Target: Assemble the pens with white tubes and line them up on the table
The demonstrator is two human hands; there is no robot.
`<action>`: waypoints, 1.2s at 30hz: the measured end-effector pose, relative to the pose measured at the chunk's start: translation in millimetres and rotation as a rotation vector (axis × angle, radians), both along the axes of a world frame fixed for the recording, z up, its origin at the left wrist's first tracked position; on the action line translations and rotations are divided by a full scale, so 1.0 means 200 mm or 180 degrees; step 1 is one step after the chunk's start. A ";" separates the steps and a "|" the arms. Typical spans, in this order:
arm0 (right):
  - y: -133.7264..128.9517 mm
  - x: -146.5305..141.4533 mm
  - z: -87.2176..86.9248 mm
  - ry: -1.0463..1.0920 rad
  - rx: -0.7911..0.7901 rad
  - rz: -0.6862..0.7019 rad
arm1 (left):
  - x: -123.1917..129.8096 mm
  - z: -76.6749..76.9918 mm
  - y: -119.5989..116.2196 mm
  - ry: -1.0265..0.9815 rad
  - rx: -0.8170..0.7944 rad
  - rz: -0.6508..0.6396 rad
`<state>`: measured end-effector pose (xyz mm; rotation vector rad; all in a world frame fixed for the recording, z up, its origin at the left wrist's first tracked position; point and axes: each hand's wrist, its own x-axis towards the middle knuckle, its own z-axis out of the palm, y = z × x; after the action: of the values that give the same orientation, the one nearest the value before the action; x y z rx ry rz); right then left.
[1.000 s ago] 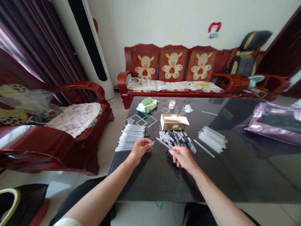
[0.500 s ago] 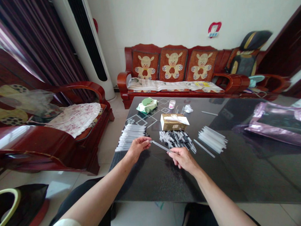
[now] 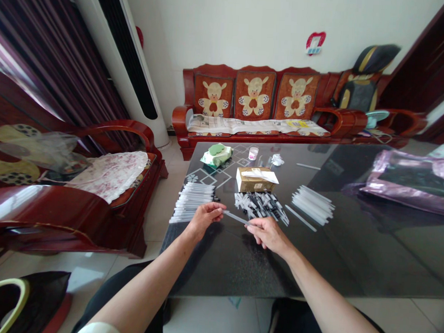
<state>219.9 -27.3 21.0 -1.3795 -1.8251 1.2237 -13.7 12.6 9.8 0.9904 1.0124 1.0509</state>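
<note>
A thin translucent white tube [image 3: 236, 217] spans the space between my hands above the dark table. My left hand [image 3: 206, 218] pinches its left end, where a small tip is mostly hidden by the fingers. The right end is gripped by my right hand [image 3: 268, 231], fingers curled. Left of them lies a row of white pens with dark ends [image 3: 194, 200]. Behind my hands is a jumbled heap of black and clear small parts [image 3: 261, 206]. A stack of white tubes [image 3: 313, 204] rests to the right, with one single tube [image 3: 301, 218] beside it.
On the dark table [image 3: 233, 269] stand a gold tissue box [image 3: 256, 180], a green wipes pack [image 3: 217, 155] and a small cup [image 3: 253, 153]. Crumpled tissue [image 3: 277, 160] lies near the back. A purple plastic package [image 3: 407, 185] occupies the right side.
My left hand has moved slightly right and the gap at the tube's left end has closed, its end now meeting my fingertips. My right hand has barely moved.
</note>
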 end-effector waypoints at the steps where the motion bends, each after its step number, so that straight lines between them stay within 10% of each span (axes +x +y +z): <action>1: 0.00 0.00 0.00 0.0001 0.0009 0.0007 | 0.00 0.00 0.00 0.0005 0.0005 -0.0003; 28: -0.13 -0.25 -0.03 -0.1644 0.1417 -0.0169 | 0.03 -0.02 -0.04 -0.0214 -0.0237 0.0980; 36: -0.11 -0.26 -0.03 -0.0816 0.1054 -0.0279 | 0.06 -0.01 -0.06 -0.0400 -0.0181 0.1206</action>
<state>168.0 -49.4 14.3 -1.4550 -2.0056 0.6849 -1.6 -0.3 6.8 0.6899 1.1450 1.3692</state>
